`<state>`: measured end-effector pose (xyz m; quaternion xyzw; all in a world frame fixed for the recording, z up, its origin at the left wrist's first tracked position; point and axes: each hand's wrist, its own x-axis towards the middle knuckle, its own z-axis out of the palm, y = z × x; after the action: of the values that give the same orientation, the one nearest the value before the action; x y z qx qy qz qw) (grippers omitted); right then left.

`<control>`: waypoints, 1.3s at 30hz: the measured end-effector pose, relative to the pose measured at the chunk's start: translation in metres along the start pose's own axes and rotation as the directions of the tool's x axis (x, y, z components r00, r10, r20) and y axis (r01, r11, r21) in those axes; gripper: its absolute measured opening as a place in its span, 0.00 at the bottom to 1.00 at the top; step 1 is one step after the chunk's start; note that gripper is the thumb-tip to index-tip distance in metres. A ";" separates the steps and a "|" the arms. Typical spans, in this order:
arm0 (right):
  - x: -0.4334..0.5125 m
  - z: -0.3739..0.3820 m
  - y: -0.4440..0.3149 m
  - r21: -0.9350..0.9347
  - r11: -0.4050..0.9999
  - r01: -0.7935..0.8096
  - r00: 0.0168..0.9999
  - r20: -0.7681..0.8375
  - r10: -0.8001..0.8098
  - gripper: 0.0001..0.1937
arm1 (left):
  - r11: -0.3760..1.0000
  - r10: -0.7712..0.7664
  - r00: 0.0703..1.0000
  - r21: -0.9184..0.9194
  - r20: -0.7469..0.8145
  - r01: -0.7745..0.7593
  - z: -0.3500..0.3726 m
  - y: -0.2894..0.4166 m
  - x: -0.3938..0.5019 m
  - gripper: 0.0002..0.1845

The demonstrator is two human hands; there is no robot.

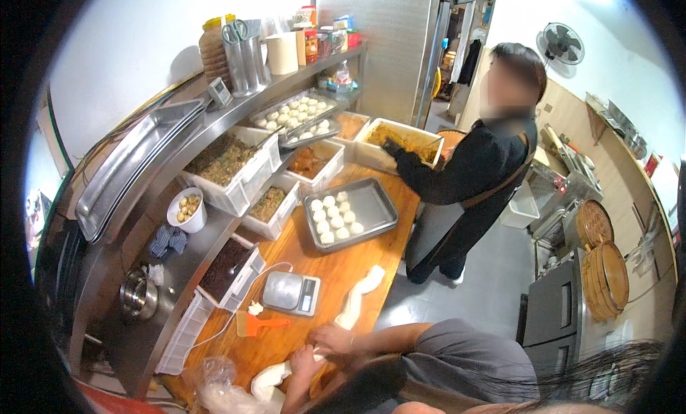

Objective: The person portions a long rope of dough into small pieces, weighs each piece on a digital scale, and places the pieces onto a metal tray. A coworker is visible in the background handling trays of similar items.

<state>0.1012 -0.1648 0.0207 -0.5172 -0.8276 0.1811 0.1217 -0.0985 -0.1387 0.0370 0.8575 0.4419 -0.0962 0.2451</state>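
Observation:
A long rope of white dough [351,307] lies along the wooden worktop, running beneath both hands and curving round at its near end. My right hand [331,339] is closed around its middle. Just beside it, my left hand [304,363] grips the same rope, and the fingers of both nearly meet. Parts of the dough are hidden under the palms. A digital kitchen scale [289,291] sits beyond the hands, its pan bare. Between scale and hands is an orange-handled pastry brush [262,323], with a small dough scrap [255,308] close by.
A dark tray [380,213] holds several dough balls. Fillings fill white tubs [236,194] along the shelf side. A co-worker [477,151] in black holds a filling tub [394,164] at the far end. A plastic bag [217,384] lies near me; a white cable [225,328] crosses the worktop.

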 end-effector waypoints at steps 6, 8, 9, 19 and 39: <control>0.016 -0.019 0.014 0.023 0.980 -0.200 0.974 -0.103 0.201 0.31 | 0.999 0.048 0.993 0.025 -0.109 -0.046 -0.008 0.005 -0.005 0.49; 0.019 -0.024 0.017 -0.054 0.976 -0.212 0.972 -0.119 0.204 0.31 | 0.999 0.043 0.994 0.009 -0.102 -0.042 -0.009 0.009 -0.005 0.45; 0.020 -0.025 0.017 -0.052 0.983 -0.176 0.978 -0.124 0.168 0.31 | 0.999 0.045 0.993 0.017 -0.108 -0.043 -0.008 0.011 -0.003 0.43; -0.048 -0.021 0.006 -0.075 0.996 0.043 0.993 -0.107 -0.051 0.34 | 0.997 0.081 0.975 0.034 -0.208 -0.076 0.001 0.009 -0.005 0.25; -0.057 -0.059 0.017 -0.067 0.995 0.071 0.988 0.143 -0.061 0.40 | 0.996 -0.002 0.998 -0.091 -0.066 -0.004 -0.014 0.003 -0.065 0.44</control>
<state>0.1625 -0.1992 0.0657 -0.4794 -0.8568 0.1834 0.0502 -0.1351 -0.1793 0.0751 0.8485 0.4531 -0.0476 0.2693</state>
